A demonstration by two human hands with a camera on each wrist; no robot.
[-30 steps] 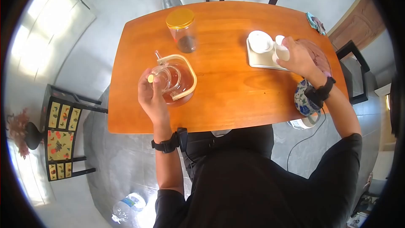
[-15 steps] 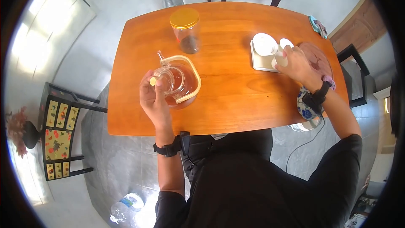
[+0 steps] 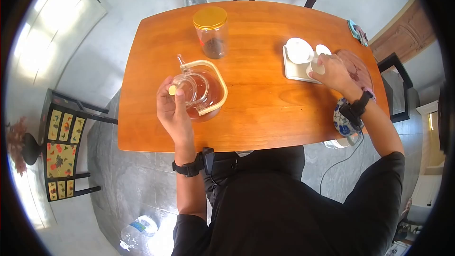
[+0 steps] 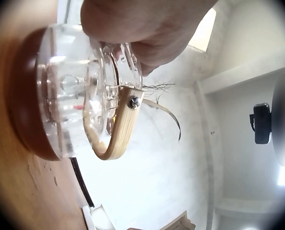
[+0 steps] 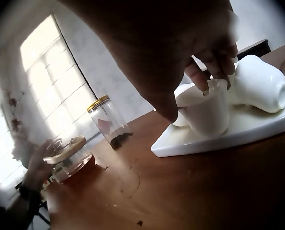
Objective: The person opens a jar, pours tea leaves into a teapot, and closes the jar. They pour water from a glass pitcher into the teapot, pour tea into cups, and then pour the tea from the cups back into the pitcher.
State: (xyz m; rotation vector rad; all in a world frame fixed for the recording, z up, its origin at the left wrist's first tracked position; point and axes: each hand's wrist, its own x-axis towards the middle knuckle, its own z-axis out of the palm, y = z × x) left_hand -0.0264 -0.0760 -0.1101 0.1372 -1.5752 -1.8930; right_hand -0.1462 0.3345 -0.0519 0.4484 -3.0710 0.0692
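A clear glass teapot [image 3: 203, 85] with a pale wooden bail handle [image 4: 125, 117] stands on the left of the table; its lower part looks reddish-brown. My left hand [image 3: 175, 116] grips its near side, the thumb beside a yellow-topped knob [image 3: 172, 90]. At the right, my right hand [image 3: 335, 72] pinches a small white cup [image 5: 207, 117] by the rim, thumb on one side and fingers on the other. That cup is at a white tray [image 3: 293, 73]. Beside it are a second white cup [image 3: 323, 49] and a rounded white vessel [image 5: 264, 81].
Behind the teapot stands a clear jar [image 3: 214, 42] with a gold lid and dark contents. A round brown board [image 3: 353, 64] and a blue-and-white patterned object [image 3: 342, 117] are near my right forearm. A folded cloth [image 3: 358, 32] lies at the far right corner.
My right hand and the white cup have shifted slightly toward the near side of the tray. My left hand keeps its grip at the teapot. The head view has moved a little.
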